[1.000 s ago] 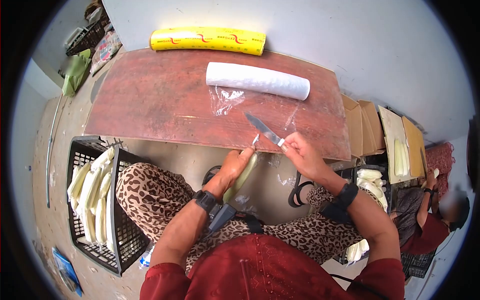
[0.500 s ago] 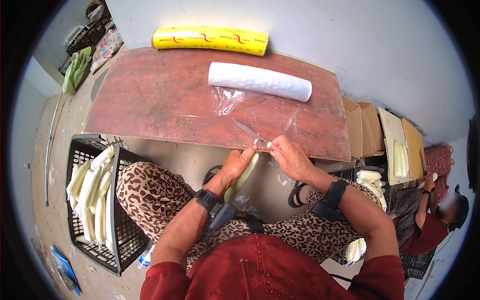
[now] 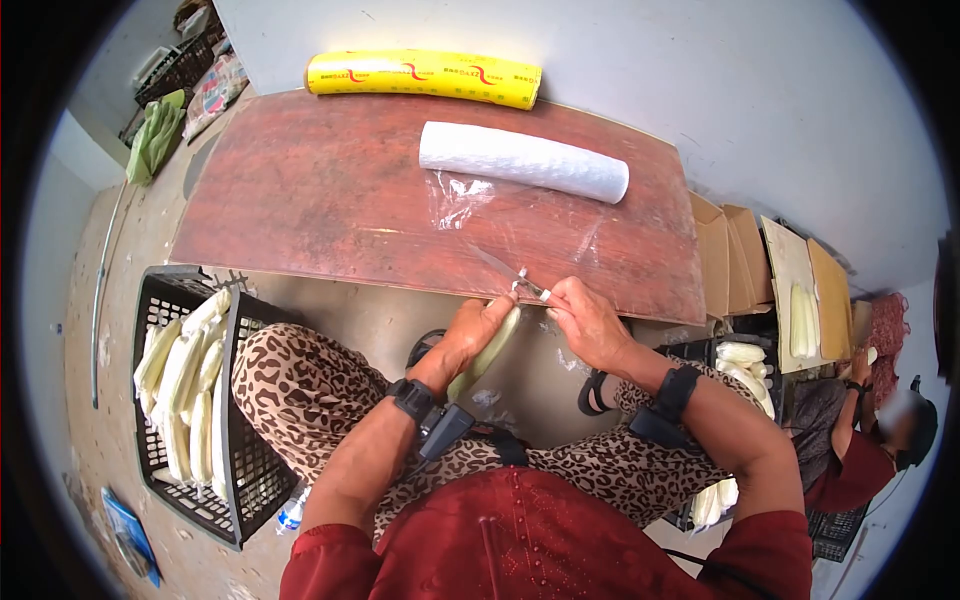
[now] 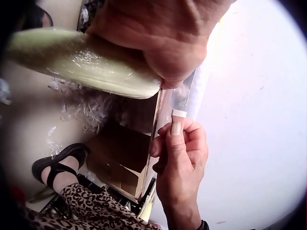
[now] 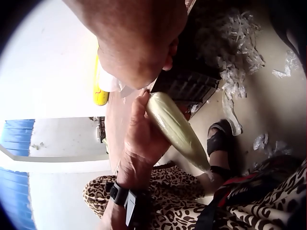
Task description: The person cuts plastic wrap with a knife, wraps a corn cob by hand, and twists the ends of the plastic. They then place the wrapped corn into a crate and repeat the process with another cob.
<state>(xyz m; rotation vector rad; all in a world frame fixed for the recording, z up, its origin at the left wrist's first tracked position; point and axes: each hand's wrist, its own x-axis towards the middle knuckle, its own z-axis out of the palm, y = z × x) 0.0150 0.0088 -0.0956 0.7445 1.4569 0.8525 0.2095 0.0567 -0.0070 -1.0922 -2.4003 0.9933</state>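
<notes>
The left hand (image 3: 473, 332) grips a pale green, film-wrapped ear of corn (image 3: 487, 362), just below the table's front edge; in the right wrist view the wrapped ear (image 5: 173, 127) slants down away from that hand (image 5: 146, 136). At the ear's upper end a bit of twisted film stands at the left fingertips. The right hand (image 3: 592, 325) holds a knife by its white handle, and the blade (image 3: 492, 264) points up and left over the table edge. In the left wrist view, the blade (image 4: 181, 97) lies close to the left fingertips.
On the red-brown table (image 3: 320, 190) lie a white film roll (image 3: 522, 162) and a yellow roll (image 3: 425, 79). Crates of wrapped corn stand left (image 3: 236, 440) and right. Film scraps litter the floor (image 5: 240, 62). Another person (image 3: 850, 460) sits at far right.
The right hand has moved left and brought the knife from above and right of the left fingertips to beside them. The left hand keeps its hold on the ear.
</notes>
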